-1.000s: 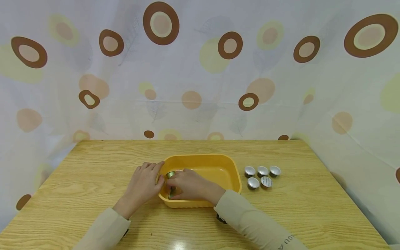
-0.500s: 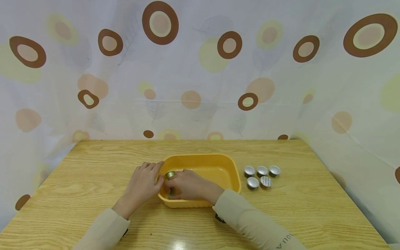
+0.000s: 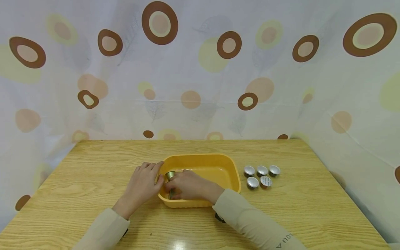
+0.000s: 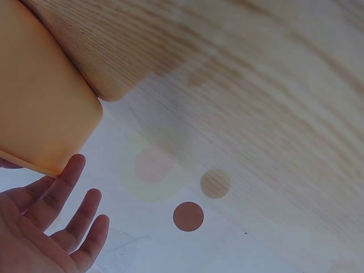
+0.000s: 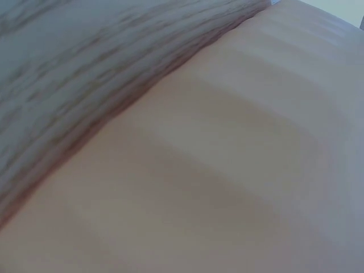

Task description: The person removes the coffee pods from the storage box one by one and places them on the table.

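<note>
My left hand (image 3: 143,184) grips the left rim of a yellow plastic basin (image 3: 231,177), thumb on the near side. In the left wrist view its fingers (image 4: 62,190) lie against the basin's outer wall. Reaching inside, my right hand (image 3: 189,185) has its fingers curled down at the basin's left end, around a small capsule (image 3: 171,194) mostly hidden by them. A gold-green coffee capsule (image 3: 170,174) stands just beyond those fingers. Close up, the right wrist view holds only the basin's ribbed outer wall (image 5: 216,153), so that hand is out of its sight.
Right of the basin, several coffee capsules (image 3: 262,170) with silvery lids sit in two rows, lids up; one lid (image 3: 266,181) bears print. The wooden table (image 3: 103,166) meets a patterned curtain (image 3: 193,121) at the back and sides.
The gold-green capsule shifts slightly and shows more of its side as my right fingers move a little over it. My left hand keeps its place on the rim.
</note>
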A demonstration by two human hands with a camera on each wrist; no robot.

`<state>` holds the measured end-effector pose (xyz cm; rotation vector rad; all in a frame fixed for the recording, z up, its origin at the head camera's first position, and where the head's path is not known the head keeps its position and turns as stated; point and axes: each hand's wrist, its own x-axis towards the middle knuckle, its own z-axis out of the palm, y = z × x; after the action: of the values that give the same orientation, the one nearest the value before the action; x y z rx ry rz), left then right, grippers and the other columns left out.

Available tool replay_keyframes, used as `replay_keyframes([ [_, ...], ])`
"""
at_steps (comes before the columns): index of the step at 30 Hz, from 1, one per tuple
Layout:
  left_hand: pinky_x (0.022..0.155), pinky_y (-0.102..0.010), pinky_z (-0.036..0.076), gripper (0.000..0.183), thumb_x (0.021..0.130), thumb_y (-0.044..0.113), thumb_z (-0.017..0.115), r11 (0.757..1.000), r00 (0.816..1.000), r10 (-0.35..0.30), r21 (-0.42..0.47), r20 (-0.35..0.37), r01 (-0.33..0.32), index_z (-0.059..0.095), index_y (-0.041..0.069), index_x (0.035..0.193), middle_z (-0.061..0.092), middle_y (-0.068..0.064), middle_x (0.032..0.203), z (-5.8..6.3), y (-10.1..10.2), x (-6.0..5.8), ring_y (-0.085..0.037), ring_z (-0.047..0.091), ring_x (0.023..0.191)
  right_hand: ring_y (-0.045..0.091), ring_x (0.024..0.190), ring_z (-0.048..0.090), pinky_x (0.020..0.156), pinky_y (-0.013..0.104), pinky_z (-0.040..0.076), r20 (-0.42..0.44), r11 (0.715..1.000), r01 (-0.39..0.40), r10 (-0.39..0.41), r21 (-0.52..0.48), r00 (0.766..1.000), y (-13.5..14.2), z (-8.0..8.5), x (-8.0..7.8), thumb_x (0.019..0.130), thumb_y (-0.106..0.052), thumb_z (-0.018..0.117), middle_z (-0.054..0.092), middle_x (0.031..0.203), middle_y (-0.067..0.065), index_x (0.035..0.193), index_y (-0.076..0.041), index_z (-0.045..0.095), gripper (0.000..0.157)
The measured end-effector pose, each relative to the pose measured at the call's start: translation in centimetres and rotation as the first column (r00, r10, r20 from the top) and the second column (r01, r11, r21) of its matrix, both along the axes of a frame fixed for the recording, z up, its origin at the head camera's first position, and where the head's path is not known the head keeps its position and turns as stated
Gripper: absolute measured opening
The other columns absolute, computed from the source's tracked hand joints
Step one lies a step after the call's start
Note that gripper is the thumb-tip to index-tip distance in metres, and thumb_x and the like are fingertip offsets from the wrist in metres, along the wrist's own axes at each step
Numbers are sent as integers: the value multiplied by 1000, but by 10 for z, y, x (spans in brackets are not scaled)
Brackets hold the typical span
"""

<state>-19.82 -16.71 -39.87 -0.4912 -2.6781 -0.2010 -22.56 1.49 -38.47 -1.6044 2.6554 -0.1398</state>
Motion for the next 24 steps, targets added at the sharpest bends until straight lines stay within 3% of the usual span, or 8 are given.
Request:
replay_keyframes([
  [6,82,-43,48,41,84,23,55,1000,1000,-1,3,0,1,57,5,121,66,-7,100,0,0,0,-27,58,96,4,92,56,78,26,49,-18,1000,3,-3,16,1000,1,0,0,79,-35,68,63,101,-16,101,-30,66,23],
  [16,81,-43,48,40,84,22,56,1000,1000,-14,6,-14,14,57,5,121,67,-8,100,0,0,0,-27,58,95,7,96,56,82,30,48,-39,999,31,-29,31,999,2,2,1,77,-36,69,64,97,-18,98,-28,66,22],
  [24,81,-43,48,41,84,22,56,1000,1000,-12,8,-11,12,57,5,121,66,-7,100,-1,-1,0,-27,57,95,4,88,56,72,23,45,-31,999,43,-43,21,999,1,2,2,77,-36,69,63,90,-19,92,-27,67,18],
])
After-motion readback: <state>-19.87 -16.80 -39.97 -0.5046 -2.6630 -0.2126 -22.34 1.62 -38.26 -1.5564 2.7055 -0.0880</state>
